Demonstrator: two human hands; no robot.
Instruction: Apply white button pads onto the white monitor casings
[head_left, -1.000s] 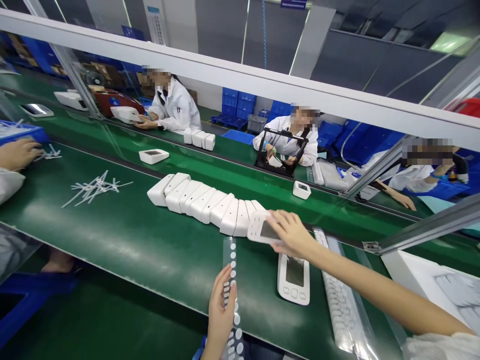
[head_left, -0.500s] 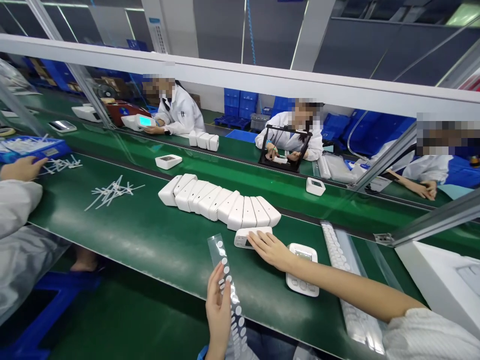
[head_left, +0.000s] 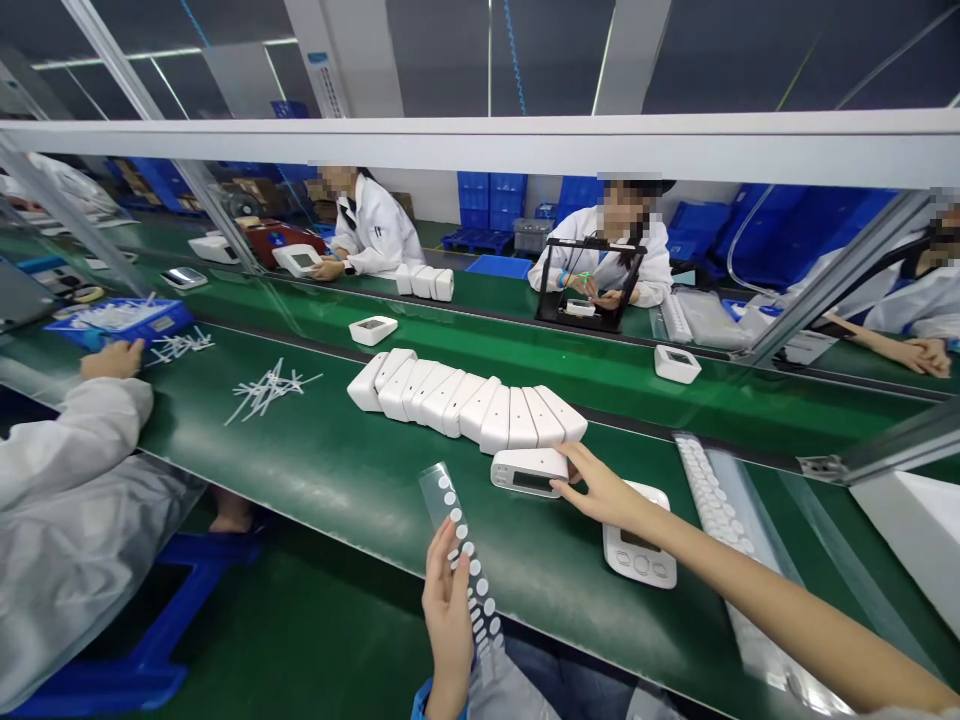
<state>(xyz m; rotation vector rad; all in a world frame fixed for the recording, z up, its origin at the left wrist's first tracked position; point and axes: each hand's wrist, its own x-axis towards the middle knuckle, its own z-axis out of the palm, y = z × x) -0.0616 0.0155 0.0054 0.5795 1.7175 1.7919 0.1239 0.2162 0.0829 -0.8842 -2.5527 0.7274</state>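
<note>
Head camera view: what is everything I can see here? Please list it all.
row of device shells: about ten, white, leaning on each other mid-belt
single device: one, white, on its edge in front of the row
flat device: one, white with buttons, beside the right wrist
green belt: one, under it all
plastic strips: a loose pile, white, left on the belt
co-workers: three in white coats across the line, one sleeve near left
blue crates: several, behind
sticker strip: one, clear with white dots
left hand: holds the sticker strip
right hand: fingers on the single device
</note>
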